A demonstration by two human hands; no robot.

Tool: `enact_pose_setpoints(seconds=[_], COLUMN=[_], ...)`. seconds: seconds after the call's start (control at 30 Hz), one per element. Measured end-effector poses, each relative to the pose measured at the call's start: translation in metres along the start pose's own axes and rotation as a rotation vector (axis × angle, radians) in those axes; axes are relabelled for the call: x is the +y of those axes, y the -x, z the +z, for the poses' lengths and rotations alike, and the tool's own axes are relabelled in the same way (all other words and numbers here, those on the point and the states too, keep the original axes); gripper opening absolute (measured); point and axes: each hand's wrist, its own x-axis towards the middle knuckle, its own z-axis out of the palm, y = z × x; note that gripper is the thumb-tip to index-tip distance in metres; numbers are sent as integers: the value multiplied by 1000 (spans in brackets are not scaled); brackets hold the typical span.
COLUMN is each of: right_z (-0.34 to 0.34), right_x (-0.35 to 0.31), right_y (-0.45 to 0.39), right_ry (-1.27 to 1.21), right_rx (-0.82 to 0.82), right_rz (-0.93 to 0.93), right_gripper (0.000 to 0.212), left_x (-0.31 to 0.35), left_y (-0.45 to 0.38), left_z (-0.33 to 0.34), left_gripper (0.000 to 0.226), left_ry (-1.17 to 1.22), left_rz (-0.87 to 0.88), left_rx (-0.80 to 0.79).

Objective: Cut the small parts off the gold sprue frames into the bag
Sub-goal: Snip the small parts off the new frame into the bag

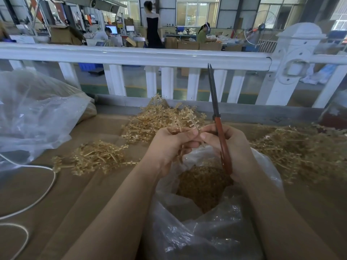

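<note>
Both forearms are reaching forward; left hand [170, 145] and right hand [228, 147] are curling closed, fingertips nearly touching.

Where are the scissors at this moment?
In the head view the scissors are right of centre, held upright in the right hand, blades closed and pointing up past the white railing, above the open bag.

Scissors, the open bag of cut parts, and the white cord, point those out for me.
scissors [222, 145]: head view, on the red handle.
bag [206, 239]: head view, on the clear front wall.
white cord [49, 186]: head view, on its curve at left.
</note>
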Motion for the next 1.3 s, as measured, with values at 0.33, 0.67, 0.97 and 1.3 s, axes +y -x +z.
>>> enact_pose_setpoints(seconds=[0.33, 0.67, 0.97, 1.3], right_z=[1, -1, -1, 0], right_x=[0, 3, 9, 9], right_y=[-1, 0, 1, 2], right_ry=[118, 370, 802, 909], right_rx=[92, 63, -32, -56], right_rz=[-15, -45, -51, -68], right_gripper=[14, 33, 70, 61], left_x=[0, 0, 4, 2], left_y=[1, -5, -6, -3], left_z=[0, -8, -18, -15], left_gripper=[12, 20, 23, 17], left_ry=[-26, 316, 399, 305], left_rz=[38, 79, 228, 305], left_rx=[-58, 102, 161, 155])
